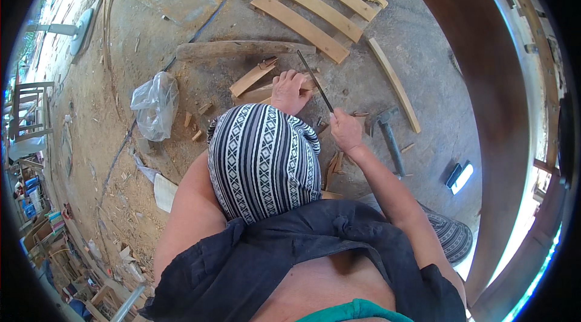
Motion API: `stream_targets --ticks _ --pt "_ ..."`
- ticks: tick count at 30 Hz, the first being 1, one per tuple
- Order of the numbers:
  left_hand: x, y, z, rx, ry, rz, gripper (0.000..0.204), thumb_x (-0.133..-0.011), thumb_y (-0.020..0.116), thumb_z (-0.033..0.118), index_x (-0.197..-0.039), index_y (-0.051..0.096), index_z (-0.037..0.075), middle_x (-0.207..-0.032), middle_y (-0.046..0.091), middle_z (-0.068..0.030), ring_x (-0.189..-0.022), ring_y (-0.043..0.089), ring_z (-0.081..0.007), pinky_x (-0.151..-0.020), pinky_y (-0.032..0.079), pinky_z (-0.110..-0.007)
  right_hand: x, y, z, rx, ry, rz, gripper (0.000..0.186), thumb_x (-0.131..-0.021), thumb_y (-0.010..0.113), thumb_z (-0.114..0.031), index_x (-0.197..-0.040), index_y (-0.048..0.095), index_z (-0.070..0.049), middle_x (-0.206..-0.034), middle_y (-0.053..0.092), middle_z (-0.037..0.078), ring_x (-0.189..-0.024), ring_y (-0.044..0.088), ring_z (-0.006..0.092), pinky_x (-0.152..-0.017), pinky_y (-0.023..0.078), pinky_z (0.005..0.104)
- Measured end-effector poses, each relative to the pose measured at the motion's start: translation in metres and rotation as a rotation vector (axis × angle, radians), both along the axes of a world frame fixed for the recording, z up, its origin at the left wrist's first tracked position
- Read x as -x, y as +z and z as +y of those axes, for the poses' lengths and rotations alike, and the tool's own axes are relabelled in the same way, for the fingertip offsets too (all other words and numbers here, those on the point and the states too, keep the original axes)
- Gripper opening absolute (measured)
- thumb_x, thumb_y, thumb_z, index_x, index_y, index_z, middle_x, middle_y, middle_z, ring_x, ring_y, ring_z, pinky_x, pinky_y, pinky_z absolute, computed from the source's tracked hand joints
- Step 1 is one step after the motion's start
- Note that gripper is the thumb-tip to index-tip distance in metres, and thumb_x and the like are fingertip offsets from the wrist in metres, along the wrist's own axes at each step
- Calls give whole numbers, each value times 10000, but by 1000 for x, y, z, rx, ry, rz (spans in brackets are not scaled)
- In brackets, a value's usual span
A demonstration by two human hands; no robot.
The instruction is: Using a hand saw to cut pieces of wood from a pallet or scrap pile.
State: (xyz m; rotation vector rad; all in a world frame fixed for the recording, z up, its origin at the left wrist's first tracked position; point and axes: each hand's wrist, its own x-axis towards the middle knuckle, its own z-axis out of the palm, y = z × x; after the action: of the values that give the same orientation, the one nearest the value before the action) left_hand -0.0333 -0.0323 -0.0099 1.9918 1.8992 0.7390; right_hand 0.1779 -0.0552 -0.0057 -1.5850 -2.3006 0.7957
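Note:
My left hand (290, 92) presses down on a short piece of wood (310, 84) just beyond my raised knee, its fingers curled round the near end. Closed in my right hand (346, 132) is a long, narrow dark blade (315, 80), seen nearly edge-on, so its exact kind is unclear. It slants up and to the left, its middle beside the wood piece. Left of that, a cut wooden block (253, 78) lies on the floor. A thick wooden pole (236, 49) stretches across just beyond my hands.
Several curved wooden slats (302, 25) lie at the far right, with a single slat (394, 86) nearer. A hammer-like tool (392, 143) rests right of my right hand. A clear plastic bag (156, 107) and wood chips lie left. A blue cable (212, 16) crosses the floor.

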Motion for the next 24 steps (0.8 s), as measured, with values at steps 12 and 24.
stream_targets --ticks 12,24 --pt "-2 5 -1 46 2 39 324 -698 717 235 -947 559 103 -992 533 -87 -1006 494 -294 -838 357 -419 13 0 -2 78 20 -155 151 -903 471 -206 -896 471 -55 -672 617 223 -655 630 406 -578 498 504" --pt "-1 9 1 62 -19 21 306 -707 707 247 -937 559 113 -982 532 -86 -999 489 -293 -834 351 -418 -15 2 -37 -45 -2 -94 171 -916 476 -227 -871 469 -63 -638 596 216 -611 602 425 -557 464 535"
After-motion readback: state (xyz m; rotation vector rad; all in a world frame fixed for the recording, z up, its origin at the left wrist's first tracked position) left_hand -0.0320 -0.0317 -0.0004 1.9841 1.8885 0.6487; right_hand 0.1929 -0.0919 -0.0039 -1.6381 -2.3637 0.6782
